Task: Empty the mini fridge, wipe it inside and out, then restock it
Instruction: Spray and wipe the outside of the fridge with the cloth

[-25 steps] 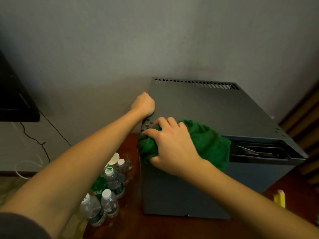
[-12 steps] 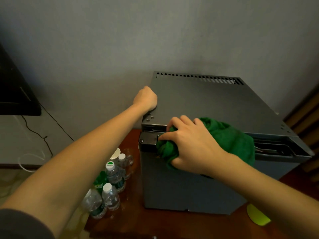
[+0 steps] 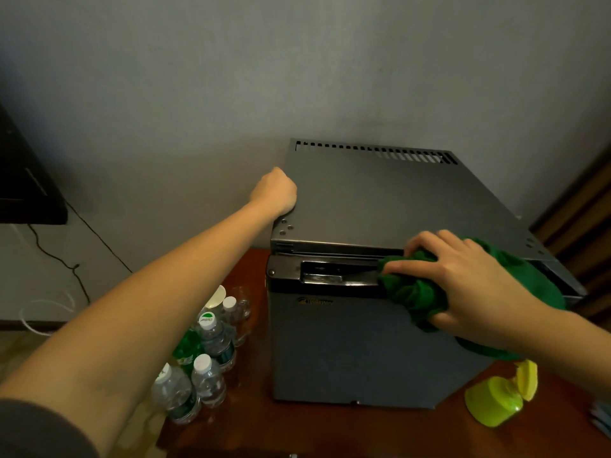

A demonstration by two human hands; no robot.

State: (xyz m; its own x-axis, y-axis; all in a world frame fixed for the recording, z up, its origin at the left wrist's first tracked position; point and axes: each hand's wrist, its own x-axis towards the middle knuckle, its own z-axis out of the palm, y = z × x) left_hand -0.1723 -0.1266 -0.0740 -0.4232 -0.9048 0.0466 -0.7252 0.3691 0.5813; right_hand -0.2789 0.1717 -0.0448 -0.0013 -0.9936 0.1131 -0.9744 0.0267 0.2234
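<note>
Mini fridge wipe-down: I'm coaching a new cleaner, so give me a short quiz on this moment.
1. True or false: the right hand grips a green cloth at the handle recess on top of the mini fridge door.
2. Where do the water bottles stand? A on the fridge; B on the table, left of the fridge; C inside the fridge.
3. Fill in: the left hand grips the fridge top's ___ edge.
Key: 1 true; 2 B; 3 left.

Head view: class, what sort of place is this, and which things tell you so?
Probably a hotel room: a mini fridge on a wooden table, small water bottles beside it, and a dark screen at far left.
</note>
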